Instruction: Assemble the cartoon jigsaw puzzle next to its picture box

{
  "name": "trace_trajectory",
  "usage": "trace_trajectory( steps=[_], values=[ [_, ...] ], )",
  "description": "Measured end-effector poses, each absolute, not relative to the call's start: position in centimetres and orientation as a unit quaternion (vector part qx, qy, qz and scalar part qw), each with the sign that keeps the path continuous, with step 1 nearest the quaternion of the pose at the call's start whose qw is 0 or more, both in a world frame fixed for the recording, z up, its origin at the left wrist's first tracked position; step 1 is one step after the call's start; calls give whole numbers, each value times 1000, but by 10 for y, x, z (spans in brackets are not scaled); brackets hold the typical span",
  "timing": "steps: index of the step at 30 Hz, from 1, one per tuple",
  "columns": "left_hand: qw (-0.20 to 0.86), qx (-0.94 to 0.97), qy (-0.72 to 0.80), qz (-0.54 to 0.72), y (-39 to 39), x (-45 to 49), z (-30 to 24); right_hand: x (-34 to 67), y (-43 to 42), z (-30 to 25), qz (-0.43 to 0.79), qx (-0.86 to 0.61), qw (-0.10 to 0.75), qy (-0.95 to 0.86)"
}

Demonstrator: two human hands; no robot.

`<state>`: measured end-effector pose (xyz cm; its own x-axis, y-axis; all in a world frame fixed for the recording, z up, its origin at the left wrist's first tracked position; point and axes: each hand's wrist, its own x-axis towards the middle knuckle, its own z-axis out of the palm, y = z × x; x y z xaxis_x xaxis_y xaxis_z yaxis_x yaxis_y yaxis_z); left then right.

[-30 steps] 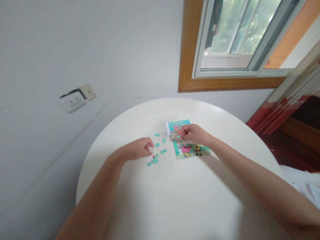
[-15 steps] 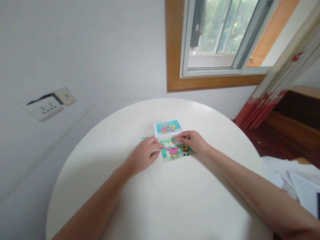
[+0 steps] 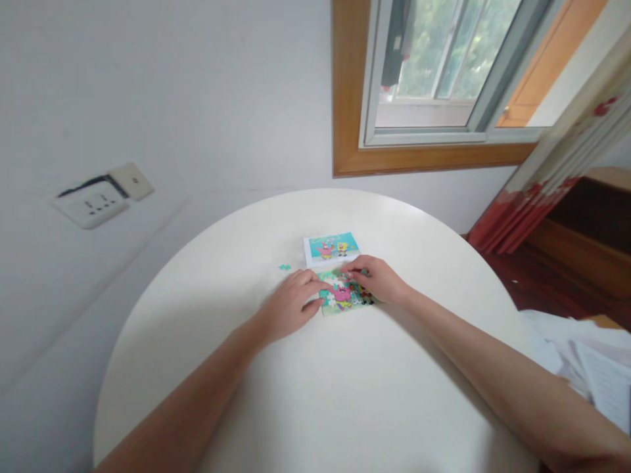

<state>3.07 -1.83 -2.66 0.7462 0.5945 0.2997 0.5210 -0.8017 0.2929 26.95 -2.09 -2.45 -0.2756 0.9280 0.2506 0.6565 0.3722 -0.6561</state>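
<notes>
A cartoon jigsaw puzzle, teal with a pink and a yellow figure, lies flat on the round white table; white gaps show in its upper left part. My left hand rests at the puzzle's left edge, thumb and forefinger apart, the forefinger stretched onto the picture. Over the puzzle's upper right part, my right hand pinches a small puzzle piece, mostly covered by the fingertips. Just behind the puzzle is a small white-sided box with the same picture. One loose teal piece sits beyond my left hand.
A white wall with a socket stands behind the table on the left. The wood-framed window is at the back right, beside a red and cream curtain. Papers lie to the right of the table.
My left forefinger has slid a little right, further onto the puzzle. The right fingertips have shifted slightly up and left over it. The loose teal piece now shows fully.
</notes>
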Motion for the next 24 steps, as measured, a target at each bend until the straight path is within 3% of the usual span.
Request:
trace_trajectory(
  steps=[17,24],
  values=[
    [91,909,345,217,-18,28,-22,241,-20,-22,284,-524,335,-730],
    [86,917,330,207,-17,24,-17,243,-6,-20,321,-490,299,-753]
  ],
)
